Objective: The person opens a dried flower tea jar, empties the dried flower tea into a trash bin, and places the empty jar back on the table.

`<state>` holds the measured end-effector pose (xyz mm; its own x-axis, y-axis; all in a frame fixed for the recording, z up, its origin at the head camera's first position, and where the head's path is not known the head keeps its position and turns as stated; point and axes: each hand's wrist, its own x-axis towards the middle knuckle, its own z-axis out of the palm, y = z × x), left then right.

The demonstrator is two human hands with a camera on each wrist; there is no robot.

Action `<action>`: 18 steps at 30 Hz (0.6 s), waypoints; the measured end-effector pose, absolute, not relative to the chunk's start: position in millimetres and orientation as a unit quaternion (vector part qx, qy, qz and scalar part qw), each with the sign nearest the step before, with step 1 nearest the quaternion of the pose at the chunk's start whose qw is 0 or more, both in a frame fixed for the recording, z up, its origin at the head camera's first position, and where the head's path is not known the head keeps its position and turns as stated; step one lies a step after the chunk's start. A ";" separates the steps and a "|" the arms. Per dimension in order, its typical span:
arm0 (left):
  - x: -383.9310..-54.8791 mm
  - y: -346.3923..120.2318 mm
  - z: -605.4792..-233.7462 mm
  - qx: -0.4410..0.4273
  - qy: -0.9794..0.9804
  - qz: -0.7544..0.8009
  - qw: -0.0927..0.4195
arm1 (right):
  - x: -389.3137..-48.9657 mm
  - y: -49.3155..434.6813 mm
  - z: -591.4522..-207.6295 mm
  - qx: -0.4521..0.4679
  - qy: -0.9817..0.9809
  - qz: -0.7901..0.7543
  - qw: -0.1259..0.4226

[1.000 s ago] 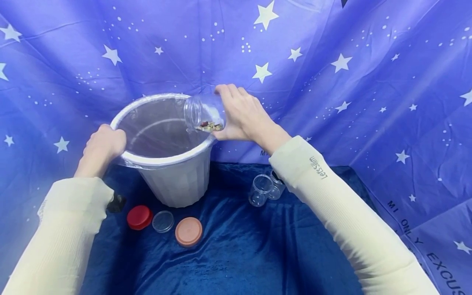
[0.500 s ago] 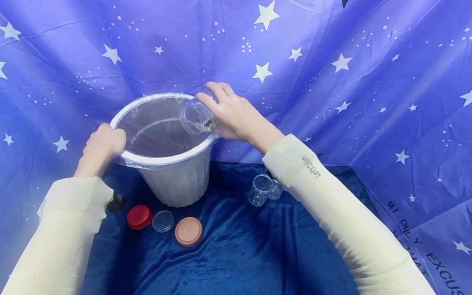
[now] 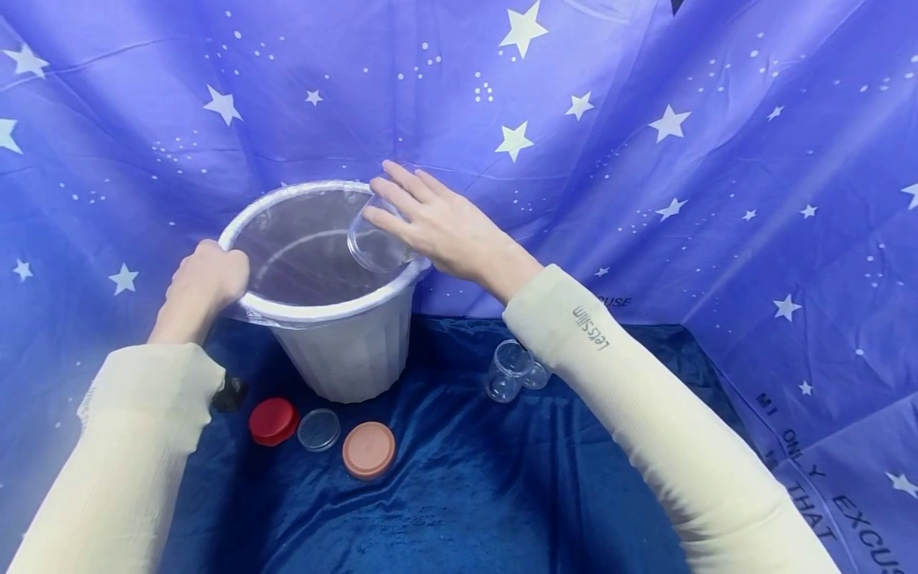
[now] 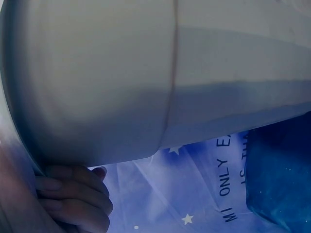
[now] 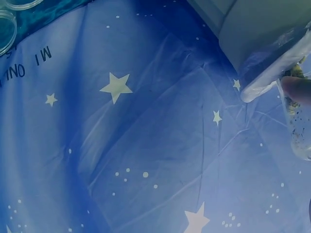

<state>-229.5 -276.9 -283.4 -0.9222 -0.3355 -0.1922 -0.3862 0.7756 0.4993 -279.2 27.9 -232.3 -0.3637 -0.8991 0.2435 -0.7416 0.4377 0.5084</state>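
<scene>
A white, lined bin (image 3: pixel 344 351) stands on the blue cloth. My left hand (image 3: pixel 204 279) grips its left rim; in the left wrist view its curled fingers (image 4: pixel 73 199) show under the lip. At the opposite rim my right hand (image 3: pixel 448 227) holds a clear jar (image 3: pixel 369 243), tipped with its mouth over the inside of the bin. Part of the jar is hidden behind the fingers. The right wrist view catches the jar at its right edge, with dry greenish and dark bits (image 5: pixel 293 107) inside and one fingertip against it.
In front of the bin lie a red lid (image 3: pixel 273 421), a clear lid (image 3: pixel 319 430) and an orange lid (image 3: pixel 369 450). Clear jars (image 3: pixel 504 373) stand on the cloth to the right, partly behind the right sleeve. A star-printed curtain (image 3: pixel 574 183) hangs behind and at the sides.
My right hand has turned over and moved slightly left, tipping the jar's mouth farther down into the bin. The dry bits no longer show in the head view. The left hand keeps its grip.
</scene>
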 end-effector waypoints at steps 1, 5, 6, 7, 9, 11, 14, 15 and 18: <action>-229.7 -276.5 -283.6 -0.191 0.941 0.275 0.046 | -279.0 27.7 -232.0 0.505 -0.811 -0.167 0.243; -230.8 -275.2 -283.4 -0.189 0.942 0.275 0.045 | -279.2 25.2 -230.5 0.503 -0.815 -0.184 0.223; -231.0 -274.9 -283.1 -0.189 0.942 0.275 0.044 | -279.2 24.1 -229.9 0.503 -0.816 -0.186 0.217; -231.3 -274.7 -283.0 -0.189 0.942 0.275 0.044 | -279.2 22.9 -229.3 0.504 -0.817 -0.186 0.210; -231.8 -274.3 -282.8 -0.188 0.942 0.275 0.043 | -278.8 19.7 -228.1 0.509 -0.817 -0.187 0.199; -232.0 -273.9 -282.8 -0.188 0.942 0.275 0.044 | -278.0 16.8 -227.2 0.510 -0.817 -0.192 0.190; -232.1 -273.4 -283.1 -0.189 0.941 0.278 0.046 | -275.9 13.0 -226.3 0.503 -0.825 -0.191 0.171; -232.0 -273.2 -283.3 -0.189 0.940 0.279 0.047 | -275.3 12.3 -226.0 0.499 -0.831 -0.185 0.164; -232.0 -273.2 -284.0 -0.189 0.940 0.281 0.047 | -274.4 10.9 -224.7 0.488 -0.845 -0.155 0.151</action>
